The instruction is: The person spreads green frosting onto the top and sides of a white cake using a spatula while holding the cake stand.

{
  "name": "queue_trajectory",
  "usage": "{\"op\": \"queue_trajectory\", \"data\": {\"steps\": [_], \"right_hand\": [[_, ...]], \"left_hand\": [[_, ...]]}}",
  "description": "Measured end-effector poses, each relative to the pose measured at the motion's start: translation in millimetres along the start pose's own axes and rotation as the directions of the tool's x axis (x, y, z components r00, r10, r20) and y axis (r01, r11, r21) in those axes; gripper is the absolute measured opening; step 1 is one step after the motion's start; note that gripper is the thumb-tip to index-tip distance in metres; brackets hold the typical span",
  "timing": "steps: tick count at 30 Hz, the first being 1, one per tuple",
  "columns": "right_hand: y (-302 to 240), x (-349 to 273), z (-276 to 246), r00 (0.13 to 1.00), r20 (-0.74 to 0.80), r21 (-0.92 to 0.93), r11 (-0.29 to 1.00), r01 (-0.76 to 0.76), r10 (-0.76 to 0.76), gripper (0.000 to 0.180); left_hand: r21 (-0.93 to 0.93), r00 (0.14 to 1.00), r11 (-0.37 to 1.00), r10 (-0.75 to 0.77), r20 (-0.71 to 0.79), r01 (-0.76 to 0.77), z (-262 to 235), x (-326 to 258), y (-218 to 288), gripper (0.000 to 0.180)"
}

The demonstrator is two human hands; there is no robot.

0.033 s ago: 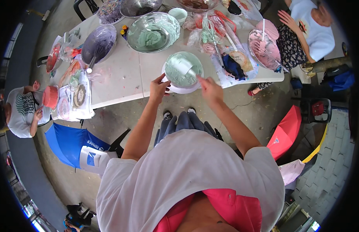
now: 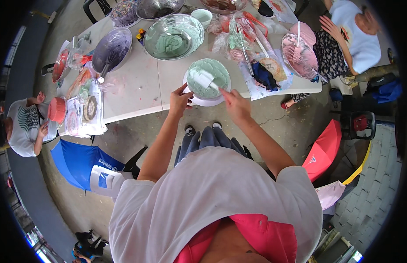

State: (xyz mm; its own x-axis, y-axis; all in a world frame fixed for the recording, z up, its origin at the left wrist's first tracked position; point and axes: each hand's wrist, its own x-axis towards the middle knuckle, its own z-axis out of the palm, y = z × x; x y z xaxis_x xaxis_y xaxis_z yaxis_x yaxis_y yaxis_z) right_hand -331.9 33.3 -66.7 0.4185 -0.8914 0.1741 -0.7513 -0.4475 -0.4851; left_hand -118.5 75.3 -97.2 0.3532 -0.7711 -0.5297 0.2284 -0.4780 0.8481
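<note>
At the left end of a white bench (image 2: 144,94), a seated person (image 2: 24,125) in a printed T-shirt holds a round red piece (image 2: 57,109) close to the bench's edge, above a blue umbrella (image 2: 76,163) open on the floor. Papers (image 2: 98,116) lie on the near left corner. Beyond them, a whisk (image 2: 105,71) leans in a purple-smeared bowl (image 2: 124,40), and a steel bowl (image 2: 195,39) of green cream stands behind the work. At the bench's near edge, the wearer's left hand (image 2: 180,101) curves at the left rim of a white board (image 2: 210,103), thumb and fingers parted; whether they grip it cannot be told. On that board sits a round green cake (image 2: 207,65), its top ridged with cream. A white scraper (image 2: 202,79) lies across the top, its handle pinched in the right hand (image 2: 237,106), just beside the cake. Farther right are a dark cloth (image 2: 264,78) and pink cream (image 2: 289,44), then an open red umbrella (image 2: 324,151) on the floor and a second person (image 2: 356,37), hand raised near the bench's right end.
</note>
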Motion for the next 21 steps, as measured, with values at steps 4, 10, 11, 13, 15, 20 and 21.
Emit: {"op": "queue_trajectory", "data": {"steps": [4,10,11,13,15,20,21], "right_hand": [[2,12,12,0.999,-0.031,0.016,0.999,0.044,-0.044,0.032],[17,29,0,0.994,-0.109,0.011,1.0,0.0,0.001,0.032],[14,23,-5,0.997,-0.079,0.02,1.0,0.0,0.001,0.032],[5,7,-3,1.0,-0.02,0.02,1.0,0.021,-0.02,0.032],[-1,4,0,0.999,0.036,0.02,0.999,0.038,-0.039,0.032],[15,37,8,0.998,-0.069,-0.089,0.996,0.001,-0.007,0.031],[21,41,6,0.997,-0.071,-0.089,0.996,-0.001,-0.005,0.031]], "left_hand": [[0.016,1.0,1.0,-0.021,-0.015,0.021,2,-1,3,0.053],[0.029,1.0,0.999,-0.013,-0.011,0.013,-1,2,-3,0.053],[0.027,1.0,1.0,-0.01,-0.009,0.01,-1,1,-2,0.053],[0.025,1.0,1.0,-0.008,-0.004,0.009,0,1,-3,0.054],[-0.011,1.0,1.0,0.003,-0.001,-0.003,0,2,-3,0.053],[0.038,1.0,0.999,0.002,0.01,-0.002,0,0,0,0.053],[0.04,1.0,0.999,-0.001,0.01,0.001,0,-1,1,0.053]]}}
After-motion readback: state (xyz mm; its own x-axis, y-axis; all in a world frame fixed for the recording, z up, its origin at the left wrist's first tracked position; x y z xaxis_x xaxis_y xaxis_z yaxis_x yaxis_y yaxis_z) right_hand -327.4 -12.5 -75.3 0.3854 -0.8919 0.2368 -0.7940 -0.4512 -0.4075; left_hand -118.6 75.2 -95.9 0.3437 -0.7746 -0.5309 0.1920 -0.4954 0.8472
